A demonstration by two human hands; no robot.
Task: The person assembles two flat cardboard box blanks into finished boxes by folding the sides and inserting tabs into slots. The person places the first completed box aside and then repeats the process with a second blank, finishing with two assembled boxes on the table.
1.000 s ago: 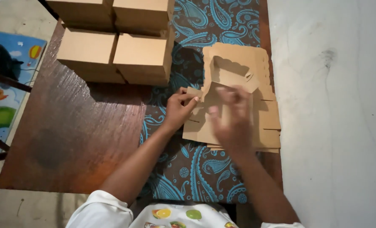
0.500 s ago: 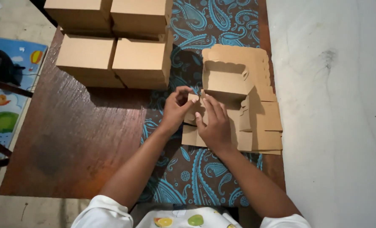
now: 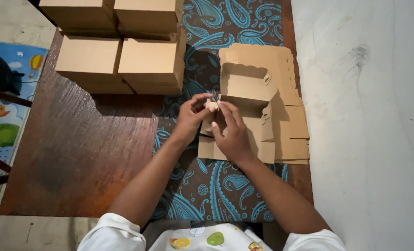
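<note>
Cardboard box blank (image 3: 256,100), half-folded, pinched by both hands (image 3: 216,123).

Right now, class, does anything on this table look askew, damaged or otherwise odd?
Nothing stands out. The left hand and right hand work a flap of the half-folded cardboard box, atop a neat stack of flat blanks; the finished boxes sit squarely.

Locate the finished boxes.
Head view, upper left: the boxes sit stacked on the table, left of the flat cardboard under both hands.
</note>
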